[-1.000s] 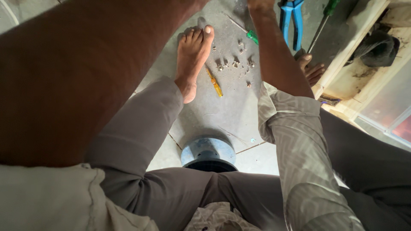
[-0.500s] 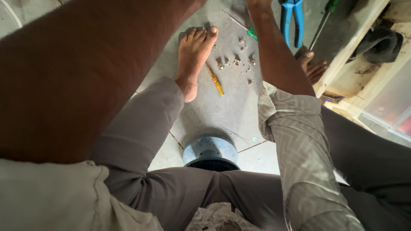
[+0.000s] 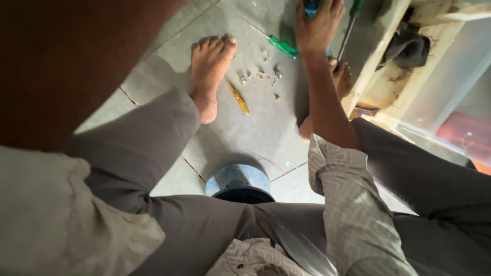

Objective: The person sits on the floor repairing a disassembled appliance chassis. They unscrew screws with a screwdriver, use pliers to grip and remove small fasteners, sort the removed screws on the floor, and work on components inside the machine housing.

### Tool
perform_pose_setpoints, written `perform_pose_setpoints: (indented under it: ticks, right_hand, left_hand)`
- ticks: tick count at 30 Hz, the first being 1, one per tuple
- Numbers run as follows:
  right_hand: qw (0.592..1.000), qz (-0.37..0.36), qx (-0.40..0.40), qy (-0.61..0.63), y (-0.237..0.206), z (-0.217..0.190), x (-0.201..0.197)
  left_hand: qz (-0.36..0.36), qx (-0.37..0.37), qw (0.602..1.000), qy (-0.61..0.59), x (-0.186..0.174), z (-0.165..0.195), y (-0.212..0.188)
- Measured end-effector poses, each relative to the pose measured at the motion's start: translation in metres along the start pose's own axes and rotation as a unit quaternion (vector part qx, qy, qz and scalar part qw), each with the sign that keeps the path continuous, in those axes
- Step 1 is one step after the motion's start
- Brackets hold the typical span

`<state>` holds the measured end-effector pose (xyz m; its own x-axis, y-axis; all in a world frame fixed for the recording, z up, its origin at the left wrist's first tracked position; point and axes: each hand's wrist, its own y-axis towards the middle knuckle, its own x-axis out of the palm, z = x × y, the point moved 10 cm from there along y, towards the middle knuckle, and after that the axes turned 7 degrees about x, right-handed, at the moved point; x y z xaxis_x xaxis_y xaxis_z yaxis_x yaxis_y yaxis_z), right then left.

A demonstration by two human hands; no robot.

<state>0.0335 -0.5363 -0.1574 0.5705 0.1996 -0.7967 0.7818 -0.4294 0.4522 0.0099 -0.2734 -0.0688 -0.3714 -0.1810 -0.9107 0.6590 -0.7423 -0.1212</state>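
Grey floor tiles (image 3: 255, 128) fill the view, with a pale wooden frame (image 3: 378, 71) along the right edge and a bare foot (image 3: 209, 71) planted near the middle. The right hand (image 3: 318, 26) reaches down to the floor at the top edge, its fingers spread and laid over blue-handled pliers (image 3: 310, 6), touching them rather than clearly closed round them. The left hand is out of view; only its forearm (image 3: 66, 66) crosses the upper left corner, so I cannot tell its state. Just left of the right hand lies a green-handled screwdriver (image 3: 281, 46), and a second green-handled one (image 3: 353, 15) lies just to the hand's right. Small screws (image 3: 261, 74) are scattered between the feet, beside a yellow screwdriver (image 3: 238, 98).

The pliers look stiff, metal and fairly weighty; the sleeved handles give the surest hold, both taken together.

Half a second ago the pliers lay uncovered to the right of the arm; now the hand rests on them.
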Motion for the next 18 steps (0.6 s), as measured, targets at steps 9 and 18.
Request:
perform_pose_setpoints:
  ticks: [9,18]
  right_hand:
    - [0.936,-0.299,0.179,-0.036,-0.019,0.048,-0.023]
    - [0.854,-0.491,-0.022,-0.172,0.006,-0.046,-0.033]
  left_hand:
    - [0.113,0.095,0.986,-0.082,-0.031,0.012,-0.036]
    - [0.121,0.043,0.989,-0.075,-0.013,0.006,-0.017]
